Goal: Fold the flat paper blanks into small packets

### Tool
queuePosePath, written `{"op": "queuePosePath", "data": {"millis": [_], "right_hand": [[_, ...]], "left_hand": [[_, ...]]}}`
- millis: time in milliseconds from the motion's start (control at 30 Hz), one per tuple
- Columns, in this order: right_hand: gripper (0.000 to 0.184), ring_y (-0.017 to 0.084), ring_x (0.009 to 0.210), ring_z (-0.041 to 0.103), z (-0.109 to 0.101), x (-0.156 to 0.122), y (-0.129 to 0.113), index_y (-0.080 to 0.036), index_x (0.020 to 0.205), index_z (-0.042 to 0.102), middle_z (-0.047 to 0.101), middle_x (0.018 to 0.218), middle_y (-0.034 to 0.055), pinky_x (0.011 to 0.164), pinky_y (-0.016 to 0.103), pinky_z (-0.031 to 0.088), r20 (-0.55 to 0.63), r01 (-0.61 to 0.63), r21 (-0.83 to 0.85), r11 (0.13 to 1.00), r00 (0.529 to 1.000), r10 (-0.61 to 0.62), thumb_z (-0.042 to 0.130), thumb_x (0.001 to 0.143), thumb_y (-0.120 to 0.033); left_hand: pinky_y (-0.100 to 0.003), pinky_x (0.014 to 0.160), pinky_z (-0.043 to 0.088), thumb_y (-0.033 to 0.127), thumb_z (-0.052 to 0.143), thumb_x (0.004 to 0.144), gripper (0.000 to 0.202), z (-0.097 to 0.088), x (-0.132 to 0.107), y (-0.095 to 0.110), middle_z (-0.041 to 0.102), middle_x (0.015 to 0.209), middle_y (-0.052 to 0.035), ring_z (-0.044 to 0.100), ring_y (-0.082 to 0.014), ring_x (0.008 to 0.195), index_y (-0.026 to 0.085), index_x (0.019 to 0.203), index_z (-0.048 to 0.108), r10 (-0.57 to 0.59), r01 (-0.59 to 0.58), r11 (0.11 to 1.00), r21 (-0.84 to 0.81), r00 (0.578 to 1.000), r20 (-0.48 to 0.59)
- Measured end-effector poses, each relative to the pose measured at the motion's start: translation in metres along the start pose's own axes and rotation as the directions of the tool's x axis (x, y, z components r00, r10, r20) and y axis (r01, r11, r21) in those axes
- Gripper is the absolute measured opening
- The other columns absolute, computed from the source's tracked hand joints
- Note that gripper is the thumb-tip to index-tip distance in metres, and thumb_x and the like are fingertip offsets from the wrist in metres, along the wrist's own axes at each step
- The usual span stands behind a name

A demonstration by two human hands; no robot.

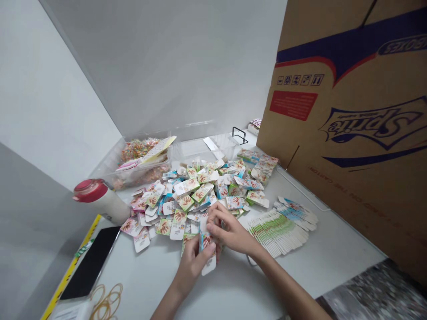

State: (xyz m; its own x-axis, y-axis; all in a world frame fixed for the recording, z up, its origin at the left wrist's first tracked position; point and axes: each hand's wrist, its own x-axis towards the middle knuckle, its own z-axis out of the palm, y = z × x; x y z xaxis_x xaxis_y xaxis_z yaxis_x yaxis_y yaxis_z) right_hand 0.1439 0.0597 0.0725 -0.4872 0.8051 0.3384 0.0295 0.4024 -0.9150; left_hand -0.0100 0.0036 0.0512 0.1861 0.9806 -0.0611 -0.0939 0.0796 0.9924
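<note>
My left hand (193, 262) grips a small stack of printed card packets (207, 249) just above the white table (333, 258). My right hand (230, 231) is closed on the top of the same stack, fingers pinched round it. Right behind both hands lies a loose heap of the same small packets (196, 191), white with red and green prints. To the right, a fanned row of packets (280, 226) lies in an overlapping line.
A big Sprite carton (353, 124) stands at the right. Clear plastic bins (147, 160) with colourful pieces sit at the back. A red-capped white bottle (100, 200), a black phone (90, 262) and rubber bands (106, 302) lie at the left.
</note>
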Motion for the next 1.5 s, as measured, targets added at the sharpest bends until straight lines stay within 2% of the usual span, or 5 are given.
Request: {"op": "queuePosePath", "data": {"millis": [600,767,1100,1300,1500], "right_hand": [[0.036,0.006,0.069,0.052,-0.017,0.002,0.018,-0.019,0.1,0.052,0.054,0.09,-0.0007,0.06,0.016,0.041,0.205,-0.313,0.548,0.776,0.949,0.239,0.076,0.075,-0.026],[0.042,0.005,0.068,0.052,-0.023,0.001,0.016,-0.02,0.104,0.054,0.052,0.101,0.0008,0.056,0.015,0.041,0.231,-0.329,0.519,0.789,0.943,0.241,0.078,0.07,-0.022],[0.028,0.003,0.055,0.052,-0.028,-0.001,0.016,-0.014,0.09,0.073,0.06,0.096,0.0058,0.047,0.016,0.039,0.243,-0.36,0.404,0.841,0.929,0.281,0.069,0.08,-0.04],[0.031,0.005,0.051,0.047,-0.02,0.0,0.014,-0.013,0.091,0.068,0.053,0.058,-0.0027,0.047,0.015,0.035,0.179,-0.453,0.389,0.802,0.891,0.417,0.08,0.07,-0.033],[0.029,0.006,0.056,0.051,-0.014,0.001,0.011,-0.012,0.074,0.063,0.061,0.077,0.0015,0.048,0.017,0.035,0.123,-0.45,0.455,0.769,0.887,0.446,0.082,0.063,-0.031]], "left_hand": [[-0.023,0.076,0.045,0.042,0.056,0.088,0.03,-0.005,0.004,0.0,0.063,0.089,-0.0055,0.057,-0.0156,0.083,0.013,0.097,0.062,0.121,-0.128,0.957,0.261,0.992,0.041],[-0.026,0.072,0.048,0.036,0.066,0.083,0.06,0.002,0.002,-0.014,0.067,0.089,-0.0045,0.062,-0.0145,0.075,0.021,0.128,0.03,0.042,-0.038,0.991,-0.132,0.999,0.033],[-0.023,0.068,0.046,0.039,0.057,0.089,0.028,-0.004,0.004,-0.012,0.067,0.085,-0.004,0.061,-0.014,0.076,0.018,0.105,0.048,0.2,-0.2,0.969,0.143,0.98,0.017],[-0.024,0.067,0.048,0.036,0.061,0.087,0.037,-0.001,0.005,-0.023,0.065,0.082,-0.0009,0.061,-0.0131,0.072,0.02,0.111,0.038,0.172,-0.172,0.985,0.008,0.983,-0.057],[-0.027,0.068,0.051,0.036,0.063,0.085,0.046,0.0,0.005,-0.03,0.065,0.087,-0.0016,0.064,-0.0149,0.075,0.022,0.115,0.031,0.165,-0.166,0.986,-0.017,0.984,-0.068]]}}
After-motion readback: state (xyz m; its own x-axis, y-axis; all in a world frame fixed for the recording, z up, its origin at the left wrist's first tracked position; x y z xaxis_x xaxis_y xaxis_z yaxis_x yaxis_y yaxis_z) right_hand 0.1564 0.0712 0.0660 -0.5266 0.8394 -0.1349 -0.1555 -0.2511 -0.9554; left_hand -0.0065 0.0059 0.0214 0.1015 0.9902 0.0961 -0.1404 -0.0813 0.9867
